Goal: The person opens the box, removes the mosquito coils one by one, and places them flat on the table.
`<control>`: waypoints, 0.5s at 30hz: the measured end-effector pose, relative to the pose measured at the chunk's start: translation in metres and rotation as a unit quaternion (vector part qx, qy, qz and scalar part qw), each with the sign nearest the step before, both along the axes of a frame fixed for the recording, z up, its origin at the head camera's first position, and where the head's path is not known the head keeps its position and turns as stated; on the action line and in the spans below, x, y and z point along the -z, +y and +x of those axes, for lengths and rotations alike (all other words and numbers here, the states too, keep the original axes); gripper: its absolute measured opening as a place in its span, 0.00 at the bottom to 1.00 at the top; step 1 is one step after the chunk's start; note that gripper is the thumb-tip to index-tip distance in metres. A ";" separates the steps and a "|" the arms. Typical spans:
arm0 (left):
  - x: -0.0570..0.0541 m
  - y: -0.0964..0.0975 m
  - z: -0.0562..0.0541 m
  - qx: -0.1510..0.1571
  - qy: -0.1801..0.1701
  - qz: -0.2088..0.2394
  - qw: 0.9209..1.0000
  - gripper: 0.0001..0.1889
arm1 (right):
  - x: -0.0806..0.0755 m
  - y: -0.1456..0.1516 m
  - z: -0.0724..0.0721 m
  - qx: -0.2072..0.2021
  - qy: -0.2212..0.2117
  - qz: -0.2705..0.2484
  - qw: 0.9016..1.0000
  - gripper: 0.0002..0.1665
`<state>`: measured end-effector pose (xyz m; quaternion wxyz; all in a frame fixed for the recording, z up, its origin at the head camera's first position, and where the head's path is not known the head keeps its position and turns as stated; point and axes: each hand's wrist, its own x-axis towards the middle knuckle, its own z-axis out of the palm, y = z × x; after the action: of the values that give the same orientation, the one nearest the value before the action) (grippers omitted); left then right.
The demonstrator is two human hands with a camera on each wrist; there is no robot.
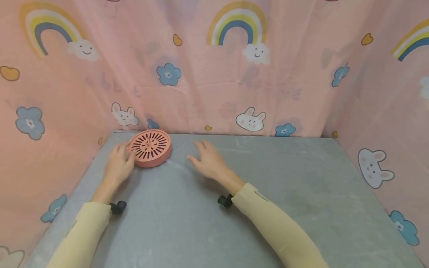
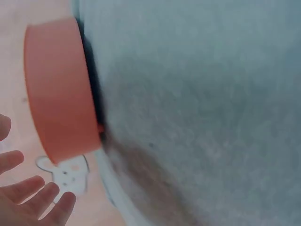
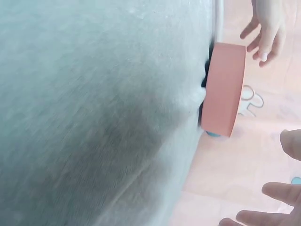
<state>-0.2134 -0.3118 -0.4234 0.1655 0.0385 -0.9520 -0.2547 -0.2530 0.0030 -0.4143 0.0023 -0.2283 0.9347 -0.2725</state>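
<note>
A round pink mosquito coil holder (image 1: 152, 162) with a slotted lid stands at the table's back left. Its smooth side wall fills the left of the left wrist view (image 2: 61, 89). My left hand (image 1: 118, 163) is at its left side, fingers loosely spread and not curled round it; in the right wrist view the left hand (image 3: 269, 30) hovers by its upper edge. To the right of the holder, my right hand (image 1: 209, 162) hangs over the table with its thumb and fingers apart, holding nothing.
A grey cloth-covered table (image 1: 301, 186) lies beneath both arms. Pink curtain (image 1: 207, 96) printed with rainbows, rabbits and flowers closes off the back and both sides, right behind the holder. A small dark camera is strapped at each wrist.
</note>
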 end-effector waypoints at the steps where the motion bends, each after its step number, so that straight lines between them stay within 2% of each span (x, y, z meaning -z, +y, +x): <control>1: 0.001 -0.001 -0.002 -0.006 -0.008 0.007 1.000 0.28 | 0.000 -0.002 -0.001 -0.001 0.000 -0.002 1.000 0.39; 8: 0.010 -0.009 -0.010 -0.021 -0.047 0.059 0.997 0.29 | 0.004 -0.018 -0.010 -0.004 -0.008 -0.024 1.000 0.38; 15: 0.014 -0.010 -0.020 -0.024 -0.076 0.130 0.988 0.29 | 0.007 -0.033 -0.019 -0.008 -0.022 -0.043 0.999 0.37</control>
<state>-0.2335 -0.3220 -0.4371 0.0927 0.1014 -0.9194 -0.3686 -0.2719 -0.0296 -0.4211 0.0157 -0.2298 0.9198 -0.3176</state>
